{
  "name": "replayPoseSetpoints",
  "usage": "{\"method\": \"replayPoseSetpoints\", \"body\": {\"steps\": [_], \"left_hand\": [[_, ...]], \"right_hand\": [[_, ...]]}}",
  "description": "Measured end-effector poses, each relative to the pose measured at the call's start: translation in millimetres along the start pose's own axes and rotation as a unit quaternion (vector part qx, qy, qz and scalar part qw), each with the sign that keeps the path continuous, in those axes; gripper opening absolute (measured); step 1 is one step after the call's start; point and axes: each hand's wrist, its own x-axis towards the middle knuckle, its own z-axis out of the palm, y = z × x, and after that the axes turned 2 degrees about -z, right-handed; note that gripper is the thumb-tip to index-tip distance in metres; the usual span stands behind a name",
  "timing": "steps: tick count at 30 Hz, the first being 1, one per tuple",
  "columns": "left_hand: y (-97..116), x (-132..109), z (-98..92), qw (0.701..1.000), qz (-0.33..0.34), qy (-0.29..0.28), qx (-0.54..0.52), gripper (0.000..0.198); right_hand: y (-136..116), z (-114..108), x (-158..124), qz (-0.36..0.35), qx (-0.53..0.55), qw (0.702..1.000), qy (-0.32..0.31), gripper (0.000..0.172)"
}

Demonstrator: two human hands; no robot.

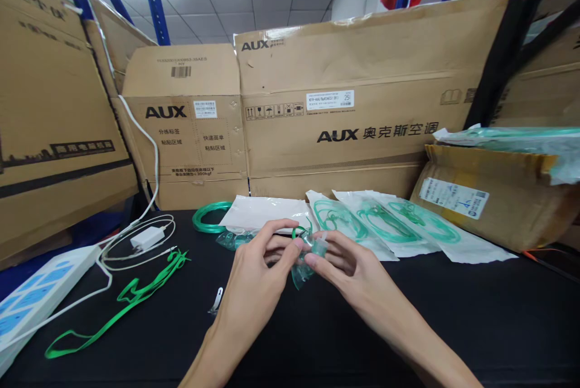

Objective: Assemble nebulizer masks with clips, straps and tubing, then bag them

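Observation:
My left hand (pixel 258 273) and my right hand (pixel 347 264) meet over the black table (pixel 453 315), both pinching a clear green plastic mask (pixel 306 255). A small green ring on it shows between my fingertips. Behind my hands lie a coil of green tubing (pixel 209 216), an opened white pouch (pixel 263 213) and three sealed pouches (pixel 385 222) with green tubing inside. A green elastic strap (pixel 136 294) lies loose to the left. A small metal clip (pixel 218 300) rests near my left wrist.
Large AUX cardboard boxes (pixel 353 110) wall the back and left. A tilted carton (pixel 489 194) with more pouches stands at the right. A white charger (pixel 147 237) with cable and a power strip (pixel 40 291) lie at the left edge.

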Motion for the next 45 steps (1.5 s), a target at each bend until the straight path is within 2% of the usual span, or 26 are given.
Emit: {"method": "replayPoseSetpoints", "body": {"steps": [7, 11, 15, 18, 21, 24, 27, 31, 34, 37, 39, 41, 45], "left_hand": [[0, 0, -0.9, 0.999, -0.011, -0.039, -0.017, 0.022], [2, 1, -6.2, 0.994, 0.007, -0.074, 0.085, 0.017], [1, -2, -7.3, 0.972, 0.011, -0.125, 0.200, 0.017], [-2, -4, -5.5, 0.959, 0.012, -0.120, 0.256, 0.015], [-7, -5, -10.7, 0.950, 0.008, -0.112, 0.292, 0.022], [-10, -7, -26.3, 0.933, 0.017, -0.112, 0.340, 0.022], [-9, -10, -43.4, 0.923, 0.033, -0.114, 0.365, 0.014], [-11, -12, -56.9, 0.917, 0.045, -0.109, 0.381, 0.016], [-18, -7, -69.6, 0.912, 0.041, -0.124, 0.388, 0.007], [-29, 11, -96.0, 0.905, 0.040, -0.125, 0.405, 0.014], [-37, 29, -120.0, 0.898, 0.036, -0.088, 0.430, 0.026], [-47, 50, -143.8, 0.886, 0.024, -0.064, 0.458, 0.027], [-75, 81, -176.1, 0.859, -0.006, -0.092, 0.503, 0.031]], "right_hand": [[0, 0, 2, -0.003, 0.058, 0.998, 0.007, 0.040], [-1, -8, 3, 0.010, 0.046, 0.999, 0.016, 0.047], [1, -17, 3, 0.008, 0.011, 0.999, 0.041, 0.049], [6, -24, -3, 0.001, -0.036, 0.998, 0.054, 0.053], [11, -36, -13, -0.021, -0.112, 0.987, 0.110, 0.051], [15, -54, -22, -0.053, -0.191, 0.969, 0.150, 0.047], [19, -66, -30, -0.065, -0.234, 0.960, 0.138, 0.042], [35, -59, -37, -0.049, -0.253, 0.963, 0.075, 0.045], [47, -47, -42, -0.060, -0.302, 0.951, 0.040, 0.044], [52, -39, -47, -0.060, -0.340, 0.938, 0.028, 0.043], [53, -37, -50, -0.064, -0.349, 0.934, 0.037, 0.042], [53, -36, -52, -0.077, -0.351, 0.932, 0.048, 0.041], [55, -36, -52, -0.089, -0.348, 0.932, 0.043, 0.039]]}}
